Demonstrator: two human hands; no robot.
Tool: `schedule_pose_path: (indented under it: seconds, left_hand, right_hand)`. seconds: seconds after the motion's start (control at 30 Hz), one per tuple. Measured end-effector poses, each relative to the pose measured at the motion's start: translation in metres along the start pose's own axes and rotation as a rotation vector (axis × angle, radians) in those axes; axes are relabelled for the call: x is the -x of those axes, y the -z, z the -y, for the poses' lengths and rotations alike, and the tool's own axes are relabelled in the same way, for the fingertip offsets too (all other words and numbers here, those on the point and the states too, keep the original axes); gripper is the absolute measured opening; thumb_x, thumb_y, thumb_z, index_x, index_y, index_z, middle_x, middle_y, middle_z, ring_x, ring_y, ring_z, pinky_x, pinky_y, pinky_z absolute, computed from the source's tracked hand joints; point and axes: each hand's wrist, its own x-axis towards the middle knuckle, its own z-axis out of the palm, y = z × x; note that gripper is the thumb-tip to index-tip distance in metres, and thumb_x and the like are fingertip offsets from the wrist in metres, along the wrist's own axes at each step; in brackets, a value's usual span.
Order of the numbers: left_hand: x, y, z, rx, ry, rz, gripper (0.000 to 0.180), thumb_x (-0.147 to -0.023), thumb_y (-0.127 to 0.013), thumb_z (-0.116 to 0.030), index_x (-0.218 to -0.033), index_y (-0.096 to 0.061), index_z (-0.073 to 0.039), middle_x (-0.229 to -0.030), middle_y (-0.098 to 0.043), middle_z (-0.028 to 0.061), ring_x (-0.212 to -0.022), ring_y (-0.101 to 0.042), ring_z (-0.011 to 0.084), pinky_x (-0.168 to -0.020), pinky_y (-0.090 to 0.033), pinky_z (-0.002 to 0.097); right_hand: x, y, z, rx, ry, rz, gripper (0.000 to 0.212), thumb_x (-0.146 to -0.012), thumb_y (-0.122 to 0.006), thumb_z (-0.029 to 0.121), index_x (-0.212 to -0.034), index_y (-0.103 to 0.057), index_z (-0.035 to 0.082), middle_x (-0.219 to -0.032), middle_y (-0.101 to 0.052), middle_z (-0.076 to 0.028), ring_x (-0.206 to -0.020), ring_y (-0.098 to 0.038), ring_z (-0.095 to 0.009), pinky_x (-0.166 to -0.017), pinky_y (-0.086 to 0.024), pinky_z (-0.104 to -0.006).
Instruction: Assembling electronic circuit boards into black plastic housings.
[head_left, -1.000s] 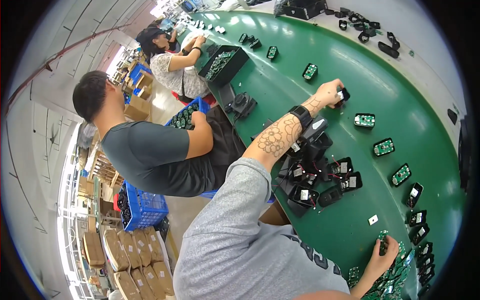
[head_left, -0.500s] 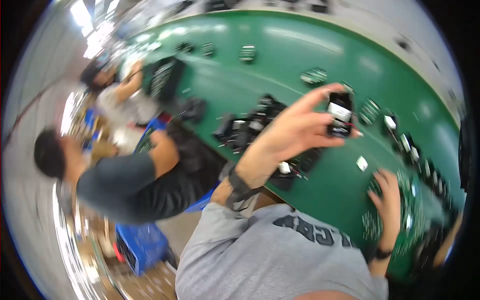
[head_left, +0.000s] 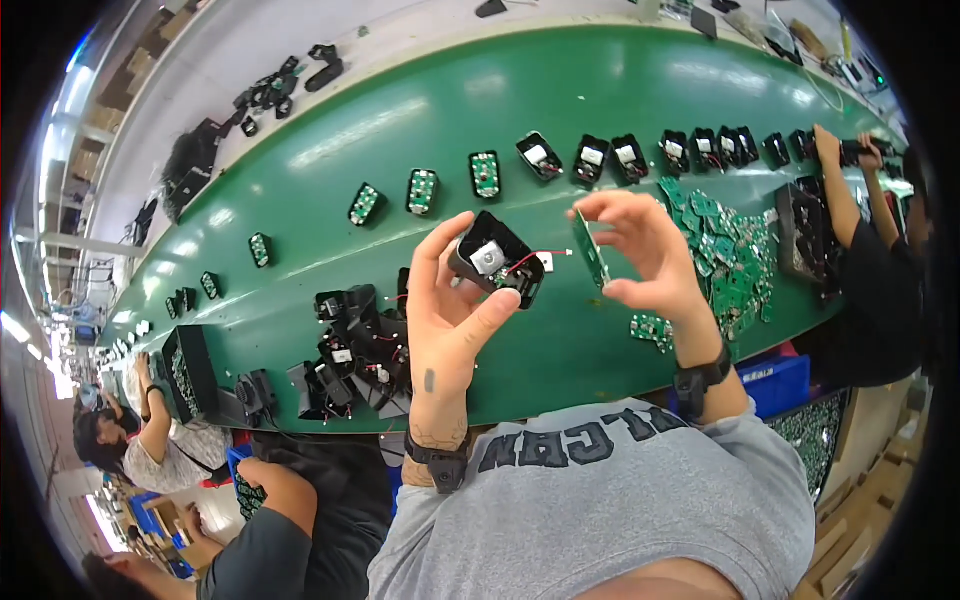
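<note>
Fingers of the left hand (head_left: 455,310) clamp a black housing (head_left: 497,258), while the right hand (head_left: 645,250) pinches a green board (head_left: 590,248) just beside it. Both now sit raised together above the green bench (head_left: 400,130); a second ago the hands were far apart, so fitting looks close.

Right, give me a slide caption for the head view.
Over a green belt, the left hand holds an open black housing while the right hand pinches a small green circuit board beside it.
</note>
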Motion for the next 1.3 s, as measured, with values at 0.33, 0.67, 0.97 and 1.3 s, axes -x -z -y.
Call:
schedule_pose_path:
  seconds: [0.33, 0.67, 0.97, 1.3]
  left_hand:
    - [-0.007, -0.028, 0.006, -0.181, 0.013, 0.093, 0.066, -0.078, -0.074, 0.007, -0.136, -0.044, -0.002, -0.129, -0.050, 0.0110, -0.109, -0.060, 0.0190, -0.086, -0.058, 0.0315]
    - [-0.003, -0.023, 0.033, 0.175, 0.435, 0.185, 0.055, -0.095, -0.055, -0.008, -0.145, -0.031, -0.004, -0.129, -0.049, 0.0141, -0.110, -0.061, 0.0256, -0.082, -0.060, 0.0394]
    - [-0.001, -0.026, 0.062, 0.011, 0.245, 0.020, 0.025, -0.095, -0.057, -0.007, -0.117, -0.045, -0.004, -0.109, -0.055, 0.0080, -0.093, -0.063, 0.0148, -0.069, -0.063, 0.0334]
    - [-0.002, -0.034, 0.069, -0.038, 0.189, -0.072, 0.025, -0.094, -0.059, -0.009, -0.114, -0.045, -0.003, -0.100, -0.054, 0.0050, -0.087, -0.058, 0.0089, -0.066, -0.058, 0.0248]
  right_hand:
    - [0.009, -0.001, -0.025, -0.409, -0.038, -0.103, 0.059, -0.068, -0.083, 0.012, -0.115, -0.047, 0.009, -0.134, -0.046, -0.017, -0.131, -0.045, -0.037, -0.108, -0.040, -0.0485]
    - [0.002, 0.007, 0.005, 0.426, 0.232, 0.217, 0.041, -0.070, -0.075, 0.001, -0.110, -0.066, 0.002, -0.124, -0.063, -0.020, -0.124, -0.053, -0.039, -0.102, -0.042, -0.0478]
    - [0.015, -0.005, -0.017, 0.110, 0.025, -0.005, 0.034, -0.080, -0.061, -0.006, -0.113, -0.064, -0.004, -0.106, -0.069, -0.022, -0.126, -0.051, -0.033, -0.097, -0.049, -0.0427]
    - [0.014, 0.007, -0.033, 0.079, 0.061, -0.065, 0.022, -0.077, -0.066, -0.005, -0.098, -0.069, -0.001, -0.097, -0.072, -0.015, -0.128, -0.048, -0.037, -0.109, -0.034, -0.0529]
